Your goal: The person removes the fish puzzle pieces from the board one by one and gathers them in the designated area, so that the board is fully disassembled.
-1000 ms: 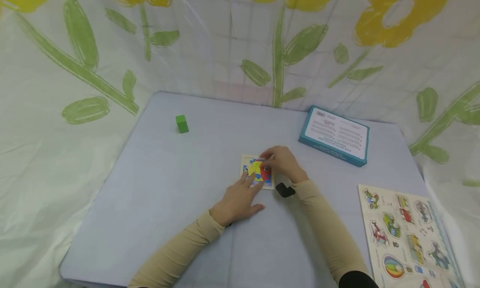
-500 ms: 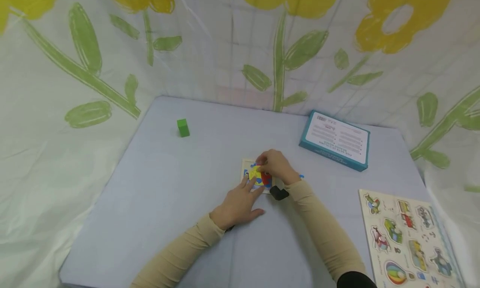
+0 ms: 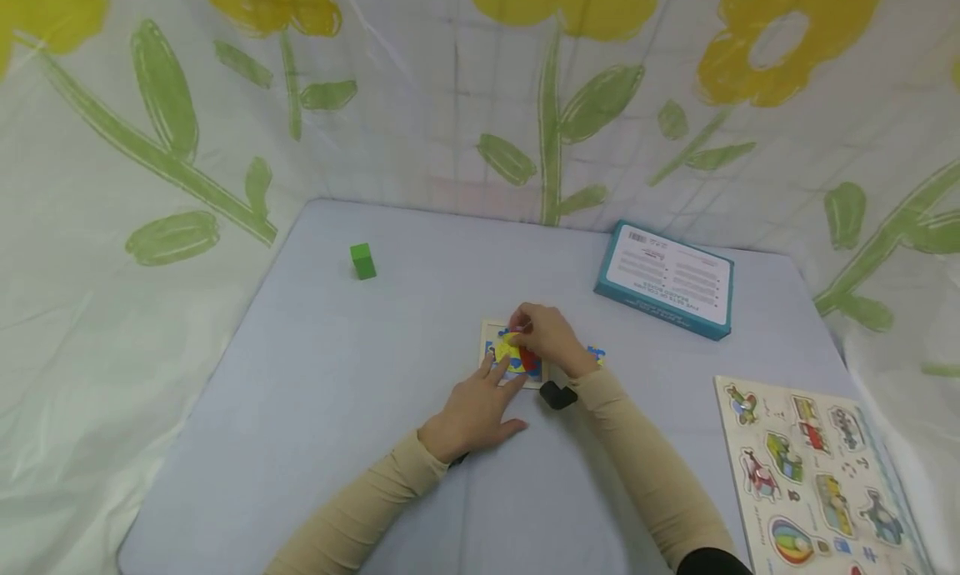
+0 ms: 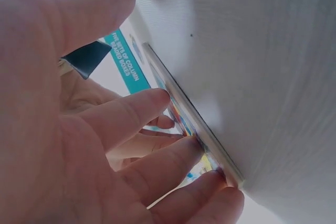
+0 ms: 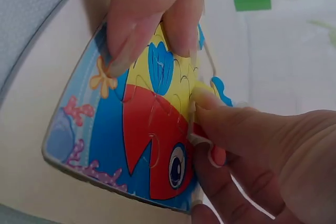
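A small wooden jigsaw puzzle [image 5: 163,119] with a red and yellow fish lies flat in a pale frame [image 3: 486,333]. My left hand [image 3: 474,408] rests with spread, straightish fingers on the puzzle's near-left part; in the left wrist view its fingertips [image 4: 191,148] press along the frame's edge. My right hand [image 3: 552,335] pinches a puzzle piece [image 5: 217,156] with red and blue parts between thumb and fingers, at the far edge of the fish. Its thumb covers much of that piece. A loose blue and yellow piece [image 3: 596,356] lies just beyond the right wrist.
A green block [image 3: 363,262] stands at the back left of the table. The teal and white box [image 3: 666,279] lies at the back right. A larger picture puzzle board [image 3: 813,475] occupies the right front. Behind the table hangs a flower-printed curtain [image 3: 405,125].
My right hand has shifted slightly left over the fish, its fingers drawn together in a pinch. The loose piece beyond the wrist has come into sight. My left hand stays on the puzzle.
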### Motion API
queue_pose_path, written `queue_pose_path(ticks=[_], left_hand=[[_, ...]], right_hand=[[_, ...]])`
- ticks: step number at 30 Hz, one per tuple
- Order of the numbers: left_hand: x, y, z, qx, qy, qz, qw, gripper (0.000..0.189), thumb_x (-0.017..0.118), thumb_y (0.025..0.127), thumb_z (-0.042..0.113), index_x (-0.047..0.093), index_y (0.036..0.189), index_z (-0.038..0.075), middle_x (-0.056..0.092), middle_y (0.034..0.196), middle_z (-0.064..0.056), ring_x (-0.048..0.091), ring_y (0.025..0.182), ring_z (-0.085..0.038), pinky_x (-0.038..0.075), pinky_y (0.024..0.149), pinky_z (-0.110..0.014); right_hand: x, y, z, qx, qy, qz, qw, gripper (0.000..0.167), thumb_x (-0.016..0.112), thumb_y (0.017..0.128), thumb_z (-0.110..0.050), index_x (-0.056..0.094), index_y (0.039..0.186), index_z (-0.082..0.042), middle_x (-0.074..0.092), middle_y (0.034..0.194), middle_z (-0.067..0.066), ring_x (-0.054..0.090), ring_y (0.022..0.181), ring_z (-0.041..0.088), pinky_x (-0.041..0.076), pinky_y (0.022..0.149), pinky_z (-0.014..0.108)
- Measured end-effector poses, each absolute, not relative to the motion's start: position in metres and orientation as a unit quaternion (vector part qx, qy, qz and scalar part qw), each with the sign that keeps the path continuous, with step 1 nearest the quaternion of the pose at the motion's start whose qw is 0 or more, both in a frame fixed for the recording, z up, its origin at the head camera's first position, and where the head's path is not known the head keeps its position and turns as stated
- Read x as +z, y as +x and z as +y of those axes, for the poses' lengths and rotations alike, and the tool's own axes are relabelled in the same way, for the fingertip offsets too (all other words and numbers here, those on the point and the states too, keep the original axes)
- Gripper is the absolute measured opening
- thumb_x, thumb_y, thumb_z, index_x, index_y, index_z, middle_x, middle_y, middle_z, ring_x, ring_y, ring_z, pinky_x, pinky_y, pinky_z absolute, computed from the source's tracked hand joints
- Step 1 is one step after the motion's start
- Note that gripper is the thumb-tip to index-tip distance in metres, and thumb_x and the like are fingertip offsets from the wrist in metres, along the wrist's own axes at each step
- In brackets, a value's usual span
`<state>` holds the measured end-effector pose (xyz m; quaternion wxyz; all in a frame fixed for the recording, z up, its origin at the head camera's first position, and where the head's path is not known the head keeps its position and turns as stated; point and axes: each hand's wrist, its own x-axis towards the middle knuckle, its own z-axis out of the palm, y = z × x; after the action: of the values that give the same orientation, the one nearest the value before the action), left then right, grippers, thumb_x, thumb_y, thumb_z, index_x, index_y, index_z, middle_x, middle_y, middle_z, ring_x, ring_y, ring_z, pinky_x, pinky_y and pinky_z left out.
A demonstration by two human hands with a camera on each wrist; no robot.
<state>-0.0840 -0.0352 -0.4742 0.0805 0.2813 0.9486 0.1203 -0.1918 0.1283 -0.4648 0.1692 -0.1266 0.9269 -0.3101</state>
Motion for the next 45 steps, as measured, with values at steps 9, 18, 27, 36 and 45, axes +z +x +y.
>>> queue_pose_path(ticks=[9, 18, 27, 36, 45], left_hand=[[-0.468, -0.086, -0.033, 0.116, 0.274, 0.949, 0.104, 0.064, 0.069, 0.095, 0.052, 0.059, 0.147, 0.016, 0.05, 0.159, -0.018, 0.047, 0.147, -0.044, 0.059, 0.098, -0.052], [-0.469, -0.085, -0.033, 0.116, 0.263, 0.951, 0.111, 0.065, 0.069, 0.094, 0.052, 0.059, 0.147, 0.016, 0.05, 0.159, -0.016, 0.046, 0.149, -0.042, 0.06, 0.095, -0.055], [-0.466, -0.084, -0.033, 0.114, 0.264, 0.952, 0.108, 0.065, 0.069, 0.095, 0.052, 0.058, 0.147, 0.015, 0.05, 0.159, -0.017, 0.046, 0.148, -0.043, 0.059, 0.098, -0.054], [-0.471, -0.083, -0.034, 0.111, 0.271, 0.951, 0.101, 0.065, 0.069, 0.095, 0.052, 0.059, 0.147, 0.015, 0.05, 0.159, -0.017, 0.047, 0.148, -0.041, 0.058, 0.102, -0.051], [-0.472, -0.085, -0.034, 0.113, 0.273, 0.951, 0.087, 0.064, 0.07, 0.094, 0.051, 0.06, 0.145, 0.014, 0.053, 0.156, -0.017, 0.049, 0.146, -0.041, 0.058, 0.102, -0.05]], right_hand=[[-0.456, -0.198, 0.159, -0.411, -0.107, 0.89, 0.166, 0.024, 0.066, 0.101, -0.02, 0.069, 0.117, -0.003, 0.072, 0.121, 0.02, 0.074, 0.105, 0.032, 0.06, 0.09, 0.04], [-0.443, -0.19, 0.256, -0.383, -0.023, 0.903, 0.195, 0.035, 0.065, 0.102, -0.022, 0.067, 0.124, 0.005, 0.075, 0.116, 0.022, 0.071, 0.095, 0.018, 0.053, 0.084, 0.029], [-0.438, -0.169, 0.309, -0.341, 0.017, 0.901, 0.267, 0.038, 0.068, 0.1, -0.027, 0.072, 0.125, 0.001, 0.079, 0.106, 0.005, 0.056, 0.086, 0.009, 0.045, 0.073, 0.025], [-0.451, -0.157, 0.3, -0.282, 0.045, 0.93, 0.23, 0.028, 0.075, 0.094, -0.026, 0.079, 0.109, -0.002, 0.08, 0.092, 0.007, 0.062, 0.088, 0.018, 0.043, 0.073, 0.027], [-0.446, -0.169, 0.228, -0.3, -0.045, 0.946, 0.116, 0.022, 0.073, 0.095, -0.02, 0.08, 0.109, -0.005, 0.077, 0.117, 0.019, 0.07, 0.092, 0.027, 0.052, 0.069, 0.027]])
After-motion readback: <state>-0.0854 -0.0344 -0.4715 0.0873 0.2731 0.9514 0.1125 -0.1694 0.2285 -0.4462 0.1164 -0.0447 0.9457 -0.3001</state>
